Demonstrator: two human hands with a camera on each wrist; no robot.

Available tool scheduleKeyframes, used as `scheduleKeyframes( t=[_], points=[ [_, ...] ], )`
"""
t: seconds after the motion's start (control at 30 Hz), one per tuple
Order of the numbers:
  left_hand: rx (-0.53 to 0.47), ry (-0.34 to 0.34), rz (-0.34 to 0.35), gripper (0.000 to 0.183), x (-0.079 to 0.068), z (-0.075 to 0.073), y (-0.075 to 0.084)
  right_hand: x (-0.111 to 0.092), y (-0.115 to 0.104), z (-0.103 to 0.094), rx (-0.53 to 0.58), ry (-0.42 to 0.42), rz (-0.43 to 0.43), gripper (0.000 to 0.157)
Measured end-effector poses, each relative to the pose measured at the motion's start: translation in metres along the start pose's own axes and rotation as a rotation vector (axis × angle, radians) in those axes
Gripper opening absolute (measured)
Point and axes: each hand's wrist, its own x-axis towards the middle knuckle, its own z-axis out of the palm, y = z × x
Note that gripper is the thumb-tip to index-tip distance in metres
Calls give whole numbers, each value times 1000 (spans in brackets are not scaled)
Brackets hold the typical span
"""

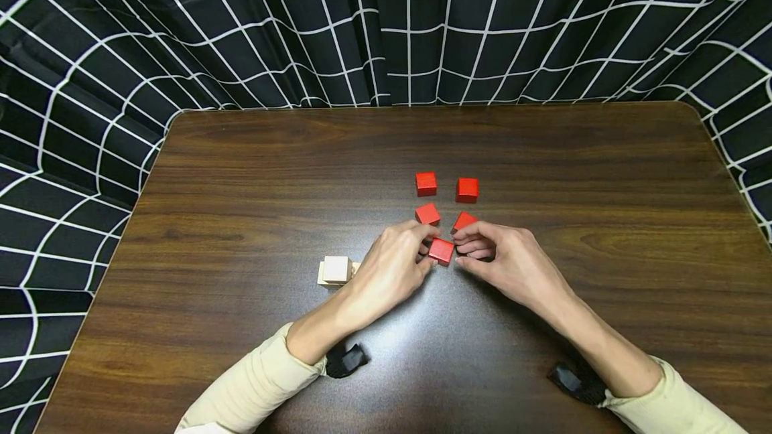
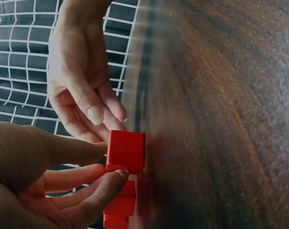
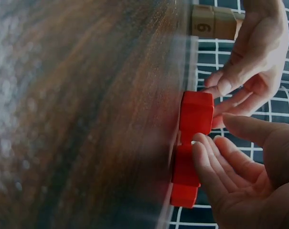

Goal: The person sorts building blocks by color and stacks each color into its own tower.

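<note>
A red block sits on the table between the two hands. My left hand pinches it from the left, thumb on the near side and a finger on the far side; the left wrist view shows the same block at those fingertips. To the right, my right hand has loosely bent fingers and holds nothing, its fingertips close beside the block. Behind are more red blocks: a tilted one, another partly hidden by the right hand, and two farther back.
Pale wooden blocks stand left of the left hand, partly covered by it; one carries a printed digit. The brown wooden table ends at a black curtain with a white grid, along its back and sides.
</note>
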Motion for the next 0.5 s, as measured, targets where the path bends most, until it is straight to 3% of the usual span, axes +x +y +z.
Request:
scheduleKeyframes(
  t=[0.27,0.5],
  points=[
    [-37,-12,-31,35,3,5,-3,-1,-1,1,-27,4,-17,27],
    [-87,-26,-8,29,3,10,-3,-3,1,3,-29,-38,35,25]
  ],
)
